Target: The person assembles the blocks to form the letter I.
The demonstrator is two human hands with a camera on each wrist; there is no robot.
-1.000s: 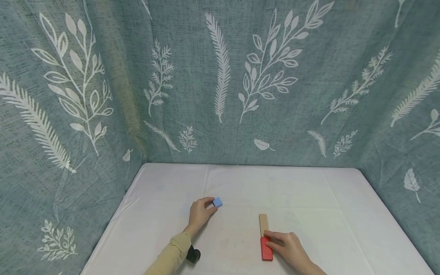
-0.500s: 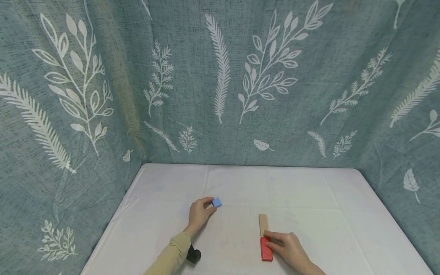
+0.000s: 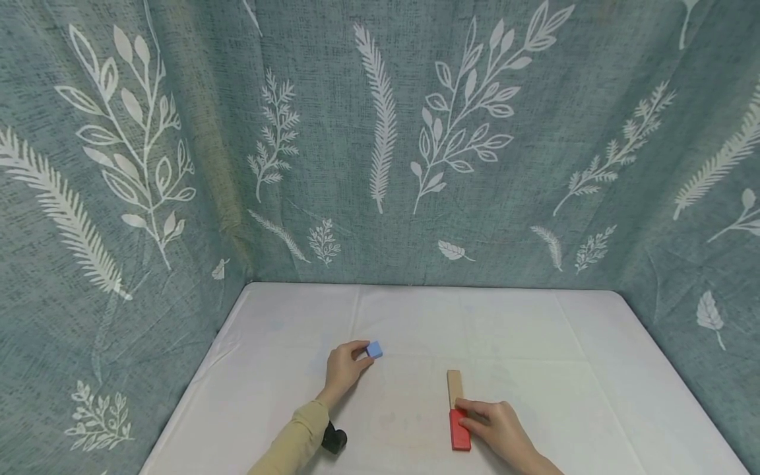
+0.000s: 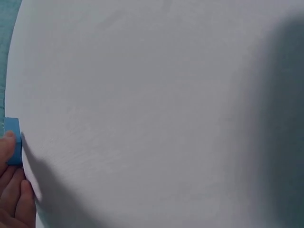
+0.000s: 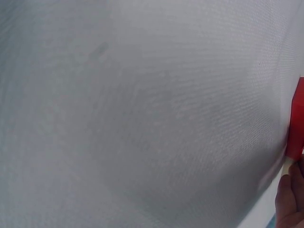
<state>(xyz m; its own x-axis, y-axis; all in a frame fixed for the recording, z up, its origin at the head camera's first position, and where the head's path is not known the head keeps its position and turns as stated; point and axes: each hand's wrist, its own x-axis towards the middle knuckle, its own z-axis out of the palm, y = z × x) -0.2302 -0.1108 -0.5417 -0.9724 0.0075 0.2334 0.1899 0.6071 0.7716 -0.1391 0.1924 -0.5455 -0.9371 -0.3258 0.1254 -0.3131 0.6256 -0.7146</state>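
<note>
My left hand pinches a small blue block between thumb and fingertips, left of the table's middle. In the left wrist view the blue block shows at the left edge with the thumb over it. My right hand grips, from the right side, the place where a flat red rectangular block meets a light wooden strip. The strip extends from the far end of the red block. In the right wrist view only part of the red block shows, at the right edge beside the fingers.
A white cloth covers the table. Green fabric with white leaf prints hangs behind it and at both sides. A small black device shows beneath the left forearm, by the beige sleeve.
The blue block has shifted very slightly left in the left fingers since a second ago. The right hand, red block and wooden strip hold the same place.
</note>
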